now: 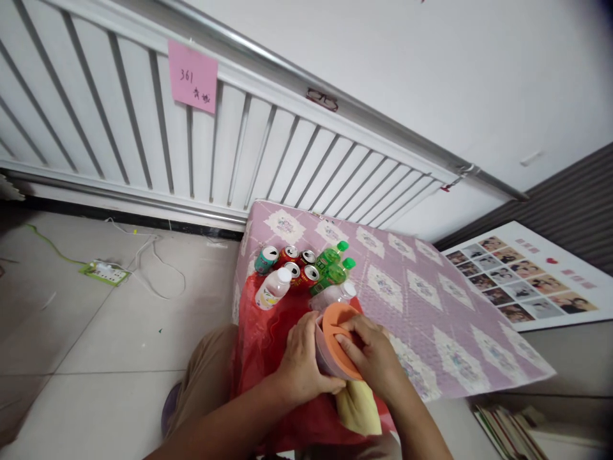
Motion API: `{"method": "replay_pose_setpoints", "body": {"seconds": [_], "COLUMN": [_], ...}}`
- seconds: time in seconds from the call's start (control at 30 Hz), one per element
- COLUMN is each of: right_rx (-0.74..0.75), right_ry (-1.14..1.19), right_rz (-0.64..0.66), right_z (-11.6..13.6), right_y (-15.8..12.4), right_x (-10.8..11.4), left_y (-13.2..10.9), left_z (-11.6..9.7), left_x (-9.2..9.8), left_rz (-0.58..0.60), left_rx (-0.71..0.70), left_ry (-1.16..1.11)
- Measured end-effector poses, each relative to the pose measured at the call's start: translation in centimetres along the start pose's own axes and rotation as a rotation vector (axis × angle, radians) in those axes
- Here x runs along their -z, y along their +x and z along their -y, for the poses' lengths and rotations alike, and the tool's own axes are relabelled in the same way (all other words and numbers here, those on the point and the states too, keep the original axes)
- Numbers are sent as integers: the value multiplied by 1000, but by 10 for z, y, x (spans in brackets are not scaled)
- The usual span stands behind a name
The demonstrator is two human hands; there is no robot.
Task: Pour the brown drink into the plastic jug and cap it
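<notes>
Between my hands is a round, translucent container (326,353) with an orange lid (341,314), tilted. My left hand (301,361) wraps round the container's side. My right hand (371,348) grips the lid by the raised part at its middle, fingers on one side and thumb on the other. The lid sits on the rim; whether it is fastened I cannot tell. Below the container lies a yellow cloth (360,412). A red plastic sheet (282,319) spreads underneath. Just beyond are a clear bottle (331,295) and a white-capped bottle with a label (272,291).
Several opened drink cans (290,254) and two green bottles (338,273) stand behind. All rest on a table with a purple patterned cover (383,287). A white radiator (230,140) lines the wall. A power strip (105,273) with cables lies on the floor at left.
</notes>
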State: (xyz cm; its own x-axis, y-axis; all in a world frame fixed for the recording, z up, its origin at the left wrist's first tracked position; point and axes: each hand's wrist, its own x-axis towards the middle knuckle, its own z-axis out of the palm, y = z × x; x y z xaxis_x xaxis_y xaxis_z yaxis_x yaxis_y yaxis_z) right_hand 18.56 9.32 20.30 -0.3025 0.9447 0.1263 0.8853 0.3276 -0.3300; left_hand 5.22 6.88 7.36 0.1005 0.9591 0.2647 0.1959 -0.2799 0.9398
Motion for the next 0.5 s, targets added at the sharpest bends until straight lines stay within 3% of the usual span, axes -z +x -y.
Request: {"method": "replay_pose_setpoints", "body": {"seconds": [0.17,0.5], "right_rx": [-22,16], "right_ry": [25,141], "right_rz": [-25,-225], "right_z": [2,-4], "right_y": [-4,-13], "right_x": [-1,-9], "left_y": [-1,0], "left_z": [-2,-3], "left_x": [1,2], "left_rz": [-2,2], "left_rx": [32,22], "left_ry": [-34,-118]}}
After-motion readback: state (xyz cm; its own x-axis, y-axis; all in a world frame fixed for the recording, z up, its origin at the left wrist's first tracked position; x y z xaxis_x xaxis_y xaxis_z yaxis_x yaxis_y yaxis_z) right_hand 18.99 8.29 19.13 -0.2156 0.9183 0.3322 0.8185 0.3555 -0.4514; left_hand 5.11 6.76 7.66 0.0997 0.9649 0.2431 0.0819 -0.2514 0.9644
